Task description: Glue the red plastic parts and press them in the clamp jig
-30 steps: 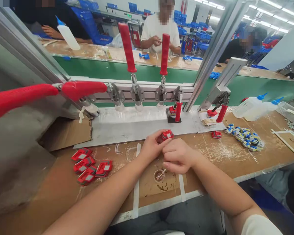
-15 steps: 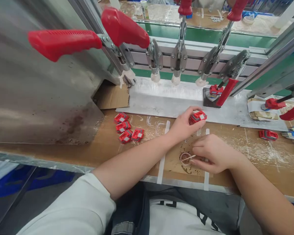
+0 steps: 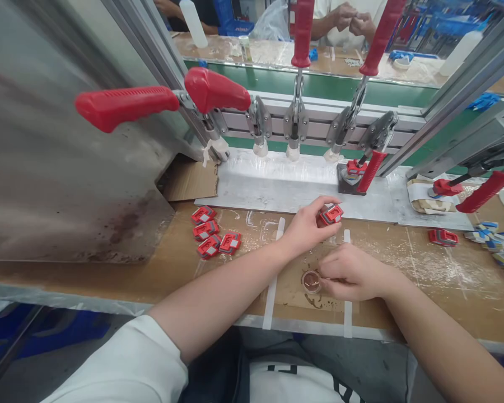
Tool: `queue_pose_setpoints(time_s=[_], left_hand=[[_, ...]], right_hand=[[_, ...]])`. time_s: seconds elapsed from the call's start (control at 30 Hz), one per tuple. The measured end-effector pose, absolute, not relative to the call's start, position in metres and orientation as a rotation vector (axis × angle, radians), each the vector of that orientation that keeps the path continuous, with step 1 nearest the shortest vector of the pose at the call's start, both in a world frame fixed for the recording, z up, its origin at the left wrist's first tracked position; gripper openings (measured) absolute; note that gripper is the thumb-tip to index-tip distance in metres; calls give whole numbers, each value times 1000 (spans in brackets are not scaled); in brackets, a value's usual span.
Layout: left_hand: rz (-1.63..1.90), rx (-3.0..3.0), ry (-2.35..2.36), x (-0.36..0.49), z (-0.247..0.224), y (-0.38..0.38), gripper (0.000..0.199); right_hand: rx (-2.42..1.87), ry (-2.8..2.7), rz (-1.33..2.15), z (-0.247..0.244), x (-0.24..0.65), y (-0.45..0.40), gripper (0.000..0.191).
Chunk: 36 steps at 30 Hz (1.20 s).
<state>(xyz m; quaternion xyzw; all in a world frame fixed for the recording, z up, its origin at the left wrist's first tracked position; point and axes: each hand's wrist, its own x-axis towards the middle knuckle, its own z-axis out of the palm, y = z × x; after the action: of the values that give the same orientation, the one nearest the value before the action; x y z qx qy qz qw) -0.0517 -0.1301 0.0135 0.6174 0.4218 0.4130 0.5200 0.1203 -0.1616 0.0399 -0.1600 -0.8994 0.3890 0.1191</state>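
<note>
Between the thumb and fingers of my left hand (image 3: 308,226) is a small red and grey plastic part (image 3: 331,214), held just above the table by the metal plate's front edge. My right hand (image 3: 353,272) pinches a thin pale stick (image 3: 317,283), mostly hidden by the fingers. Its tip is over or in a small round clear dish (image 3: 310,281) holding a brownish liquid; whether it touches the liquid I cannot tell. Dark drips lie around the dish. Several similar red parts (image 3: 229,243) lie in a group to the left, and another red part (image 3: 443,237) lies to the right.
Toggle clamps with red handles (image 3: 127,106) stand along a metal frame behind a grey plate (image 3: 269,187). One clamp presses on a black block (image 3: 345,182). Blue-and-yellow pieces (image 3: 493,238) lie at far right. Across the frame, another person's hands (image 3: 353,21) are visible.
The view has tilted up, bringing the other person's hands into sight. The stick's end has drawn closer to my right fingers over the dish. My left hand keeps the red part.
</note>
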Motion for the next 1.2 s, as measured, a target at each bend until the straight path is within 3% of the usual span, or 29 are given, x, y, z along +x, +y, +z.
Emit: queue_pose_setpoints(time_s=[0.27,0.57,1.2], left_hand=[[922,1547,1032,-53,17,-129,44],[744,1673,1104,-53,21,-130,40],[697,1752,1130,-53,27,-132,38]], right_hand=[[-382,-2411,1320,42,126,-155,40],[-922,-1486,1034,26,151,-132,45],[-1065,-1609,1043,31,145,-130,42]])
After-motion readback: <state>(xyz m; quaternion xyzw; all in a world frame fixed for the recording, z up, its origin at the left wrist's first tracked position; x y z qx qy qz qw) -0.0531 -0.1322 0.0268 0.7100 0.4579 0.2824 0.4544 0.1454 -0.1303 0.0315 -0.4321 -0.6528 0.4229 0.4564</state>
